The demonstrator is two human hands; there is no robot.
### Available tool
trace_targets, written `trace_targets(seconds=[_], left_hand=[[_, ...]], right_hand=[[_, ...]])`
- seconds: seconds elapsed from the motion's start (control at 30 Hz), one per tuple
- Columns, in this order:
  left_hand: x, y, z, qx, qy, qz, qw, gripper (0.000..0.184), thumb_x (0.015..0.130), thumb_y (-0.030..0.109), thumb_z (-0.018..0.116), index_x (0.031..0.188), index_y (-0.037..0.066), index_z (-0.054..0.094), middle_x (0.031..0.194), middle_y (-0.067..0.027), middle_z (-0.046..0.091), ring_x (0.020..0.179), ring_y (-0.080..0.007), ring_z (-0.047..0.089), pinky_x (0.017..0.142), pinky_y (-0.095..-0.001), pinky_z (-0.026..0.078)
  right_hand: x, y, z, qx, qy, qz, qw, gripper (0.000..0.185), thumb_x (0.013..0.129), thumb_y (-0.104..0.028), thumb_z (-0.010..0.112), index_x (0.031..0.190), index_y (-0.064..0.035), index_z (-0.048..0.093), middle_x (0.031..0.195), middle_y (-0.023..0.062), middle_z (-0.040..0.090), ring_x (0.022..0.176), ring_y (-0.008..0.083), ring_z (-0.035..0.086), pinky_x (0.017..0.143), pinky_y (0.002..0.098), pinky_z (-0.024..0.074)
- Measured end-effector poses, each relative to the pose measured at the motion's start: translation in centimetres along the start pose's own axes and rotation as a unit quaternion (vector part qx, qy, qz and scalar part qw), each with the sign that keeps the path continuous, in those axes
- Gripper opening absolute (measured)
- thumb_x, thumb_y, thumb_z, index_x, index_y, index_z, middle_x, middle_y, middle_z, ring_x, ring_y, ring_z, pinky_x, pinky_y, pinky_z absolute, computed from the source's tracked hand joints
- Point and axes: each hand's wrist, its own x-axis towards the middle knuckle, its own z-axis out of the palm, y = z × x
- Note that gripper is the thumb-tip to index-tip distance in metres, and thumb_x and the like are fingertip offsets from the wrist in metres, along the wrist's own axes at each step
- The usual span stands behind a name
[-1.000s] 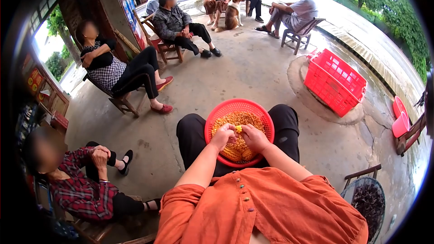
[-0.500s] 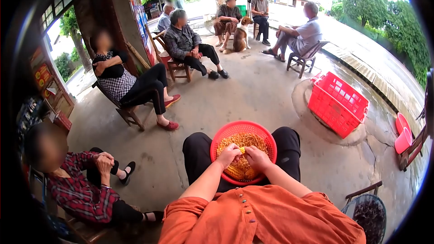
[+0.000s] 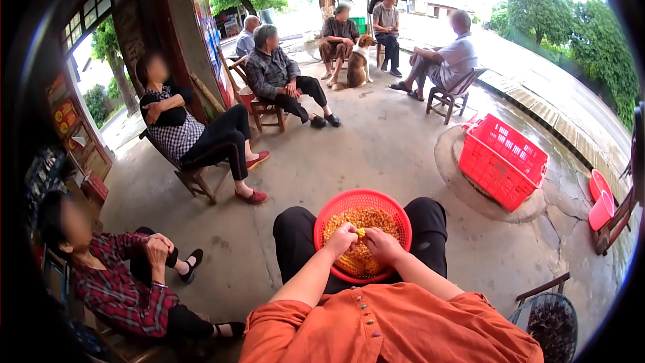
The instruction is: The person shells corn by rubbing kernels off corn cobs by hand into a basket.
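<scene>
Red basket [image 3: 363, 196] sitting between thighs [image 3: 293, 240]; left hand [image 3: 342, 240] pinching yellow corn [image 3: 361, 232] above it; loose kernels [image 3: 366, 216] lying heaped below, apparently already stripped off; likely cobs [image 3: 363, 266] lying at near side, seemingly unstripped; right hand [image 3: 383, 247] pinching same corn.

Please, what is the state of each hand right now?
Left hand: closed, holding a yellow corn piece.
Right hand: closed, holding the same piece from the other side.

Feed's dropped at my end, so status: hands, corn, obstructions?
Left hand and right hand holding yellow corn piece. Red basket beneath, kernels inside. Nothing visibly in the way.
</scene>
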Motion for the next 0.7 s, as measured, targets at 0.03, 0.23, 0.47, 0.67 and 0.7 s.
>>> trace_targets(seconds=[0.03,0.23,0.47,0.67,0.7], left_hand=[[-0.1,0.2,0.0,0.001,-0.005,0.001,1.000,0.012,0.080,0.007,0.054,0.092,0.007,0.051,0.071,-0.0034,0.055,0.058,-0.0109,0.052,0.050,-0.0244,0.040],[-0.3,0.4,0.4,-0.008,-0.017,-0.011,1.000,0.018,0.086,0.019,0.063,0.097,0.008,0.052,0.074,-0.0013,0.056,0.060,-0.0087,0.052,0.052,-0.0217,0.040],[0.0,-0.3,0.4,0.002,-0.012,-0.006,1.000,0.019,0.086,0.019,0.064,0.095,0.008,0.052,0.075,-0.0007,0.056,0.060,-0.0081,0.052,0.052,-0.0225,0.042],[0.3,-0.5,0.3,0.032,0.003,-0.004,0.999,0.012,0.085,0.013,0.057,0.094,0.007,0.052,0.075,-0.0029,0.058,0.060,-0.0105,0.055,0.054,-0.0239,0.045],[0.4,-0.6,0.3,0.032,0.004,-0.002,0.999,0.012,0.085,0.013,0.057,0.094,0.007,0.052,0.075,-0.0029,0.058,0.060,-0.0105,0.055,0.054,-0.0239,0.045]], right_hand=[[0.0,0.2,0.1,0.000,0.002,0.000,1.000,0.028,0.088,-0.015,0.052,0.112,-0.0002,0.056,0.101,0.0203,0.060,0.093,0.0383,0.059,0.079,0.0435,0.0486],[0.1,0.7,0.5,0.023,0.022,0.010,0.999,0.016,0.088,-0.015,0.053,0.096,-0.0022,0.056,0.094,0.0192,0.060,0.093,0.0384,0.057,0.078,0.0450,0.0470],[0.0,0.1,0.3,0.003,-0.004,0.025,1.000,0.017,0.088,-0.017,0.053,0.096,-0.0030,0.056,0.095,0.0193,0.061,0.092,0.0382,0.058,0.078,0.0450,0.0473],[-0.1,-0.3,0.2,-0.018,-0.018,0.026,0.999,0.019,0.088,-0.019,0.051,0.097,-0.0034,0.056,0.095,0.0200,0.061,0.092,0.0375,0.059,0.078,0.0450,0.0475],[-0.1,-0.2,0.3,-0.018,-0.018,0.025,0.999,0.019,0.088,-0.019,0.051,0.097,-0.0034,0.056,0.095,0.0200,0.061,0.092,0.0375,0.059,0.078,0.0450,0.0475]])
